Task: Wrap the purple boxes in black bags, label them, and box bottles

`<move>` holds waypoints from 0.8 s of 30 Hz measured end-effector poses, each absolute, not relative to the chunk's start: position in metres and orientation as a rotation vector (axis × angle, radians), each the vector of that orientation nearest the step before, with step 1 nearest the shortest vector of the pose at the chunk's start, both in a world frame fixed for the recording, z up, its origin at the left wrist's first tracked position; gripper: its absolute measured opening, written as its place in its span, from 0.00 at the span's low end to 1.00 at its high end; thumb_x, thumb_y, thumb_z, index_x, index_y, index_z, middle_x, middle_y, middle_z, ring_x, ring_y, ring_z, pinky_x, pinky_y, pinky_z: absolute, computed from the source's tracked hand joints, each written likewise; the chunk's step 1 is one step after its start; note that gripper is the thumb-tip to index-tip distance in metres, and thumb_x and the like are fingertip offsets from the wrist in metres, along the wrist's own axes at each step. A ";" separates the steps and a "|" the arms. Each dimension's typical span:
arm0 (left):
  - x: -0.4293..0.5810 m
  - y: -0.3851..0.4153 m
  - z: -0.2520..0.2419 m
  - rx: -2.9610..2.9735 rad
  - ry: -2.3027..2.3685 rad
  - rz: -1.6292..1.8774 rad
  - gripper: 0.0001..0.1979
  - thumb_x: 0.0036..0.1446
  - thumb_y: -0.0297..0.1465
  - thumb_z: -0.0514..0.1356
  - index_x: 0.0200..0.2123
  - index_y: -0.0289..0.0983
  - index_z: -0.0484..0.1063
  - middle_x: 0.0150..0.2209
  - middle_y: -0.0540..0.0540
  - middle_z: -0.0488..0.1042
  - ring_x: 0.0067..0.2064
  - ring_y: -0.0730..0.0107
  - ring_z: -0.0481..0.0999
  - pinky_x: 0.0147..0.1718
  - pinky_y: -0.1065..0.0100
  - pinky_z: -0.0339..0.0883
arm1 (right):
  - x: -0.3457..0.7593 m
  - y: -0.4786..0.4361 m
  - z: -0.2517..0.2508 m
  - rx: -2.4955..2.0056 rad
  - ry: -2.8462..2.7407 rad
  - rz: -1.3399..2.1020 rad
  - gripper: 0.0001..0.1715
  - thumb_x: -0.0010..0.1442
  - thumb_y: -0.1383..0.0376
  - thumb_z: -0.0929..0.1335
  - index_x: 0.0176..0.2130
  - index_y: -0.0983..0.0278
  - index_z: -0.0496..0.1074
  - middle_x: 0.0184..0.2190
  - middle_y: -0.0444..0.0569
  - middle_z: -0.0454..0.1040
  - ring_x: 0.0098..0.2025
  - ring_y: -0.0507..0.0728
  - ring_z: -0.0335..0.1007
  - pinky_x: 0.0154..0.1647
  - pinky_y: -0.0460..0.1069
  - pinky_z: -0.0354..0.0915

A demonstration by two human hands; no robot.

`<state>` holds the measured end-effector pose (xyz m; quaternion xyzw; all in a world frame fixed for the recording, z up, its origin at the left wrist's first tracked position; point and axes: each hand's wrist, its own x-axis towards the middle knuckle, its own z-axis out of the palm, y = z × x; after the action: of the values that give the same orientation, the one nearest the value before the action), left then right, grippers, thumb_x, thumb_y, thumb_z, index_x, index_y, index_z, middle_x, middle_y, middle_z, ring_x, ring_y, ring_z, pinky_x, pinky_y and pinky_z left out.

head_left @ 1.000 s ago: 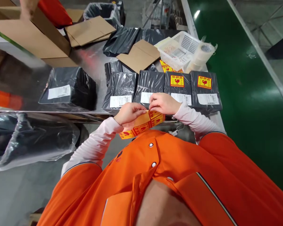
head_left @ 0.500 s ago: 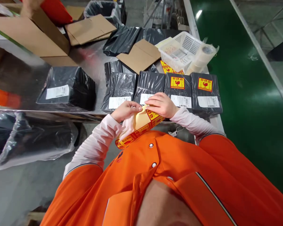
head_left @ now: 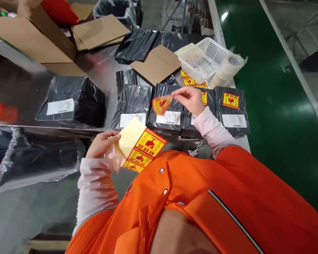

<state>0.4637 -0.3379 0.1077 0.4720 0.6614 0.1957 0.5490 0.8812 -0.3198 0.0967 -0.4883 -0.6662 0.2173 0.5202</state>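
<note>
My left hand [head_left: 102, 144] grips a sheet of stickers [head_left: 144, 150] by its pale yellow backing, low in front of my body. Red and yellow labels with a broken-glass picture run along the sheet. Between the fingertips of my right hand [head_left: 190, 100] hangs one loose sticker [head_left: 161, 104], bent and blurred, above a black wrapped box [head_left: 167, 127] with a white label. Left of that stands another black wrapped box [head_left: 137, 98]. The box at the right end [head_left: 231, 108] bears a sticker like it, and so does the one partly hidden behind my right hand.
A separate black parcel [head_left: 71, 102] sits on the left of the metal table. Behind the row lie flat cardboard [head_left: 156, 63], a white basket [head_left: 193, 67] and tape rolls [head_left: 226, 70]. A green conveyor [head_left: 265, 88] runs along the right. Another person's hand [head_left: 29, 7] touches an open carton [head_left: 29, 37].
My hands have parted. The right one has pulled a sticker off the sheet and moved it up over the boxes; the left has drawn the sheet left and down, turning its printed side up.
</note>
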 end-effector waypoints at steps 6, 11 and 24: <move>0.412 -0.384 0.109 0.942 1.769 0.566 0.38 0.21 0.48 0.81 0.37 0.37 0.78 0.26 0.54 0.78 0.25 0.70 0.71 0.24 0.72 0.63 | 0.910 -0.213 0.039 -1.684 -1.255 0.545 0.21 0.53 0.59 0.82 0.41 0.64 0.75 0.33 0.44 0.76 0.40 0.58 0.77 0.52 0.57 0.76; 0.392 -0.412 0.099 0.828 1.801 0.599 0.36 0.21 0.46 0.82 0.37 0.39 0.79 0.26 0.55 0.78 0.25 0.70 0.71 0.23 0.73 0.62 | 0.906 -0.196 0.023 -2.013 -1.299 0.480 0.17 0.55 0.65 0.79 0.43 0.67 0.76 0.40 0.50 0.79 0.45 0.61 0.77 0.58 0.58 0.74; 0.392 -0.438 0.097 0.678 1.800 0.701 0.38 0.22 0.45 0.81 0.39 0.35 0.77 0.29 0.49 0.79 0.26 0.69 0.74 0.22 0.72 0.66 | 0.870 -0.191 0.024 -2.025 -2.260 0.477 0.44 0.74 0.57 0.58 0.80 0.74 0.49 0.82 0.58 0.43 0.84 0.66 0.34 0.84 0.66 0.34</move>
<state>0.3916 -0.4382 0.0969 0.2828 0.7507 0.2924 0.5204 0.8702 -0.1907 0.0241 -0.6588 -0.7353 0.1553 0.0348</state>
